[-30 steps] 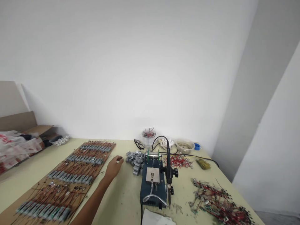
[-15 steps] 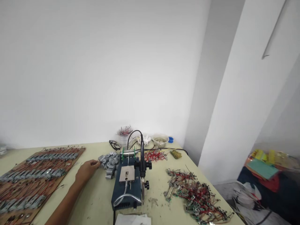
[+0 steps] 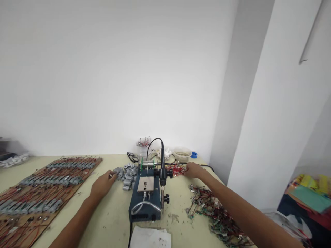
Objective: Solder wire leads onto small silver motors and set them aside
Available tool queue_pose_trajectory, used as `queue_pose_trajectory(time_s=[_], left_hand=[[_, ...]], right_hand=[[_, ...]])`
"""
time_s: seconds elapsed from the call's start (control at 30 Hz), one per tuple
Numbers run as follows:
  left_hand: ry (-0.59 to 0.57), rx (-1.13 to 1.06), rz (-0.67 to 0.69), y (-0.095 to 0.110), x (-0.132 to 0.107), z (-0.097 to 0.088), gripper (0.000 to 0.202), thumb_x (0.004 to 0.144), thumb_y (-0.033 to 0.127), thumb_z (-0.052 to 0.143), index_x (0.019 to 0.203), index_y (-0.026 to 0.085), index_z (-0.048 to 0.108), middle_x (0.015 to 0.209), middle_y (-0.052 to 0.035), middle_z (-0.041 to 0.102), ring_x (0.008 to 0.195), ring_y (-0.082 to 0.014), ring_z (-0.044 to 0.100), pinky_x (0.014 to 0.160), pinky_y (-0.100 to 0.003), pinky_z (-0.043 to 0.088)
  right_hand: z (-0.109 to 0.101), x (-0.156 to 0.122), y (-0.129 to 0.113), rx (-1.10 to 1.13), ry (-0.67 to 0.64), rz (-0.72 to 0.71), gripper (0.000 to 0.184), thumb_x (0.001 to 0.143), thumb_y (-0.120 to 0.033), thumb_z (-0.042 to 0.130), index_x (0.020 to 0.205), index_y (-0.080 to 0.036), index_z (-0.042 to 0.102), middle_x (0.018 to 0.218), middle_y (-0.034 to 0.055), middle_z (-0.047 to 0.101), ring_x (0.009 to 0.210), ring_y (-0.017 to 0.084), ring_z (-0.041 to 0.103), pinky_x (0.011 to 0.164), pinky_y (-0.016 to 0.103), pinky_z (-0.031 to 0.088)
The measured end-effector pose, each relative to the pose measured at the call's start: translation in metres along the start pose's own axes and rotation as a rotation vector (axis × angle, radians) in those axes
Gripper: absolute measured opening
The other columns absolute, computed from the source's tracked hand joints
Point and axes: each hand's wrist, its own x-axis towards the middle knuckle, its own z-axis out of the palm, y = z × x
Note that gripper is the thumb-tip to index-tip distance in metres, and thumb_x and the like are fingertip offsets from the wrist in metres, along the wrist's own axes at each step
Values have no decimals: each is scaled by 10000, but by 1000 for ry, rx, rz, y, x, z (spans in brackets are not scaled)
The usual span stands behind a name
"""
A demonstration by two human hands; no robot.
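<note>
My left hand [image 3: 103, 184] is closed at the left edge of a pile of small grey metal motors [image 3: 128, 177]. A small greyish part, seemingly one of these motors, shows between its curled thumb and fingers. On the far right side, my right hand [image 3: 193, 170] reaches down to a heap of small parts with red wires [image 3: 176, 169]. Its fingers are bent together at the heap's right edge, and their tips are hidden. Between the hands stands a dark blue soldering station [image 3: 144, 203] with a soldering iron [image 3: 162, 165] clamped upright and a solder spool [image 3: 147, 166].
At left lies a brown board [image 3: 58, 203] with rows of wired grey parts. A tangle of wired small boards [image 3: 219, 217] lies under my right forearm. Along the wall stand a clear tub [image 3: 143, 150], a shallow bowl [image 3: 182, 155] and a blue spool [image 3: 193, 155]. White paper [image 3: 150, 237] lies in front.
My right hand has come into view and reached the red-wire heap. My left hand stays by the motors, its fingers now more curled. The view has shifted slightly left.
</note>
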Motion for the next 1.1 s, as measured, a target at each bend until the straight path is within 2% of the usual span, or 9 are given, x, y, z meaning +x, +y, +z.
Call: queue_pose_trajectory(time_s=[0.17,0.3,0.5,0.6,0.7,0.8,0.9,1.1], left_hand=[[-34,1,-13,0,8,4,287,999,391,677,1164,157,689,1160,-83,714,1032,-245,700,913,-461,595],[15,-85,-45,-5,12,9,304,1005,398,667,1191,158,684,1192,-93,709,1057,-252,697,932,-479,590],[172,-368,-68,-19,16,10,306,1013,399,656,1202,161,686,1230,-95,707,1092,-259,693,955,-480,585],[214,-524,-62,-25,17,13,325,1018,402,650,1234,159,670,1201,-92,712,1016,-236,711,892,-446,609],[203,-667,-44,-27,18,16,315,1021,393,650,1228,156,667,1125,-76,723,906,-202,717,800,-391,626],[197,-787,-34,-28,17,18,292,1020,379,655,1203,152,670,1081,-65,721,857,-185,711,754,-360,626],[187,-882,-28,-28,16,18,275,1019,375,657,1174,149,675,1059,-59,719,838,-178,706,737,-348,624],[184,-1035,-25,-23,10,17,277,1023,392,648,1151,147,674,1027,-52,711,795,-164,691,694,-323,613]], right_hand=[[5,9,10,-9,-100,64,272,996,-359,691,1166,-147,697,1155,75,723,975,224,720,835,394,629],[2,15,24,18,-132,51,254,1006,-353,675,1153,-148,703,1139,67,726,938,209,719,807,378,632],[-8,23,38,96,-16,9,267,1005,-345,676,1201,-164,682,1221,88,704,1041,232,703,893,437,618],[-17,20,45,174,75,16,252,1008,-350,669,1183,-169,685,1218,87,704,1047,230,697,904,438,611],[-27,10,55,296,147,36,249,1019,-361,653,1173,-167,677,1131,71,716,930,195,704,822,389,620],[-29,-5,65,447,203,71,264,1035,-386,626,1160,-156,661,986,36,706,740,141,670,667,305,598],[-21,-16,73,593,242,115,276,1050,-421,592,1082,-155,658,846,-4,659,590,95,576,533,236,519],[-7,-20,77,825,279,150,291,1041,-415,608,882,-171,620,678,-63,533,473,60,400,422,191,368]])
